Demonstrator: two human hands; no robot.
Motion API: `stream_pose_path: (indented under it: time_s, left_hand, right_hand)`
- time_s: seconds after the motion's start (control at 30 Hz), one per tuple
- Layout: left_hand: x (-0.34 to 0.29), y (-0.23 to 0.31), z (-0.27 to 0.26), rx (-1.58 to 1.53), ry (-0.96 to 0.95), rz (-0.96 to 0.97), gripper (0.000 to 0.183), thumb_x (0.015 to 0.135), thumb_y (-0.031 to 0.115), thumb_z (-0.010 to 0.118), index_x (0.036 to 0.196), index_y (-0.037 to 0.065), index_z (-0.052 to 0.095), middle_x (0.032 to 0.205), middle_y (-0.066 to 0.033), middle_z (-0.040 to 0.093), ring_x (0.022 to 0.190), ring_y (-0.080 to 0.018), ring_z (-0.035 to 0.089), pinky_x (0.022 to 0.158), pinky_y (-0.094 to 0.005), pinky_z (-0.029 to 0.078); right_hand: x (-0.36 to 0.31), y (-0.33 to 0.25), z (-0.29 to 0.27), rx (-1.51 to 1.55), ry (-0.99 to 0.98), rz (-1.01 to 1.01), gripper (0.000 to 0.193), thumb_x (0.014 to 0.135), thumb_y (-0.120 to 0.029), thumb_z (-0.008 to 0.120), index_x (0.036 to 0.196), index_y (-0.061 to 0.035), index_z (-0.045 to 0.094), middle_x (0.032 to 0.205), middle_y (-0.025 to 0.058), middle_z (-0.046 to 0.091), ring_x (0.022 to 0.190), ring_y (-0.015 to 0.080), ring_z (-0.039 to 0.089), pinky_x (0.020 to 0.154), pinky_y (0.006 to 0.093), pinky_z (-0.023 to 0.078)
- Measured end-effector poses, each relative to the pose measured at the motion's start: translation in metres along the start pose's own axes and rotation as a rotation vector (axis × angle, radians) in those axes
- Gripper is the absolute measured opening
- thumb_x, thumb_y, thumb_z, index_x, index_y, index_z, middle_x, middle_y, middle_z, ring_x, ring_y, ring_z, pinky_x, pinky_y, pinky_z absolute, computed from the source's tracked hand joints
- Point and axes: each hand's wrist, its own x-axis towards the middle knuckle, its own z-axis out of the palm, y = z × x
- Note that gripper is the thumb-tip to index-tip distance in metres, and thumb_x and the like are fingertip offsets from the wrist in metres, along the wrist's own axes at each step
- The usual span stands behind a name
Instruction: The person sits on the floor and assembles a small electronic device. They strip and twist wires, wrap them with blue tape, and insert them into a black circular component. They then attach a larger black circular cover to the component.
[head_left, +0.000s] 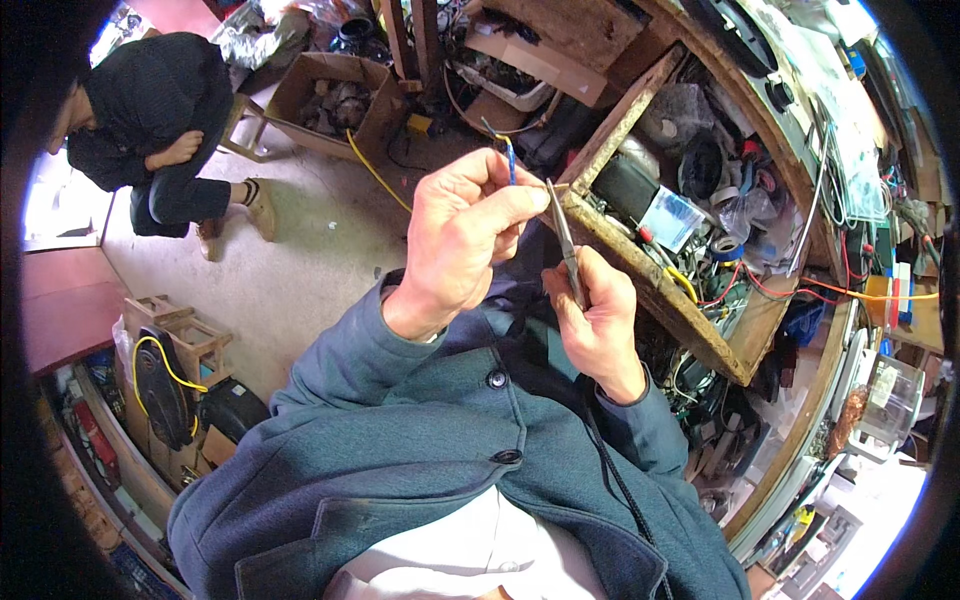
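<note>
Two hands work: left hand (462,232) fingers pinch upright blue wire (511,160); right hand (598,318) grips upward-pointing pliers (566,243).

Two hands: left hand (455,235), right hand (597,320); one blue wire (511,160); one pliers (566,240); one cardboard box (335,100).

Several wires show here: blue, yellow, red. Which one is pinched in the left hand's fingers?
The thin blue wire, sticking up from the left hand. The yellow wire lies on the floor and the red wire runs across the bench, both untouched.
</note>
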Motion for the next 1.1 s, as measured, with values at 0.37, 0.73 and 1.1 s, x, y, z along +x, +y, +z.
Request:
stream_pose_path:
  time_s: [0.37, 0.73, 1.1]
  left_hand:
    - [0.005, -0.004, -0.003, -0.023, 0.024, 0.003, 0.007, 0.092, 0.005, 0.071, 0.092, 0.004, 0.064, 0.07, 0.0037, 0.057, 0.049, 0.0003, 0.037, 0.044, -0.0186, 0.026]
    - [0.004, -0.008, -0.001, 0.012, 0.03, 0.002, 0.007, 0.091, 0.004, 0.071, 0.09, 0.004, 0.064, 0.07, 0.0031, 0.057, 0.05, -0.0002, 0.038, 0.044, -0.0186, 0.026]
    - [0.005, -0.008, -0.001, 0.044, -0.018, -0.02, 0.007, 0.093, 0.005, 0.072, 0.095, 0.003, 0.065, 0.073, 0.0038, 0.058, 0.055, -0.0006, 0.041, 0.047, -0.0187, 0.03]
  right_hand:
    - [0.004, 0.006, 0.001, 0.293, -0.133, 0.115, 0.02, 0.102, -0.021, 0.068, 0.105, -0.0024, 0.061, 0.085, -0.004, 0.052, 0.076, 0.0064, 0.044, 0.069, 0.0232, 0.04]
    - [0.01, -0.011, 0.004, -0.097, 0.084, -0.031, 0.029, 0.093, -0.007, 0.071, 0.081, -0.0011, 0.045, 0.073, 0.0137, 0.039, 0.067, 0.0268, 0.035, 0.062, 0.0395, 0.039]
    - [0.01, -0.002, 0.006, -0.059, 0.112, 0.028, 0.023, 0.094, -0.004, 0.07, 0.082, 0.0001, 0.051, 0.064, 0.0147, 0.044, 0.057, 0.0242, 0.04, 0.055, 0.0357, 0.04]
